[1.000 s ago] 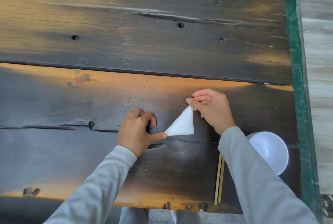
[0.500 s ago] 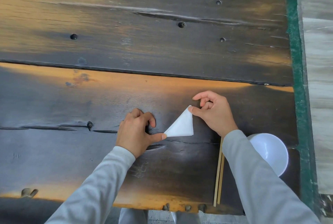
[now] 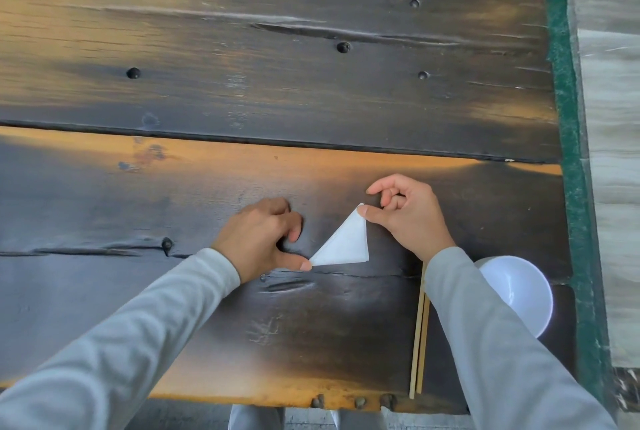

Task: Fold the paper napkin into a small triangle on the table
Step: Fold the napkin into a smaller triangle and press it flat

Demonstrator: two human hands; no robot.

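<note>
The paper napkin (image 3: 344, 244) is white and folded into a small triangle. It lies flat on the dark wooden table (image 3: 311, 90), near the front. My left hand (image 3: 259, 239) sits to its left with the fingers curled, and the thumb tip presses the napkin's left corner down. My right hand (image 3: 410, 216) is at the napkin's upper right. Its thumb tip rests on the top corner, while the index finger is lifted off and the other fingers are loosely curled.
A white bowl (image 3: 516, 291) stands by the right front, partly behind my right sleeve. A pair of wooden chopsticks (image 3: 419, 343) lies left of it, pointing away from me. A green frame (image 3: 568, 118) borders the table's right edge.
My right hand's pinch on the napkin's top corner has opened: the index finger has lifted and only the thumb stays on it. The left hand has not moved.
</note>
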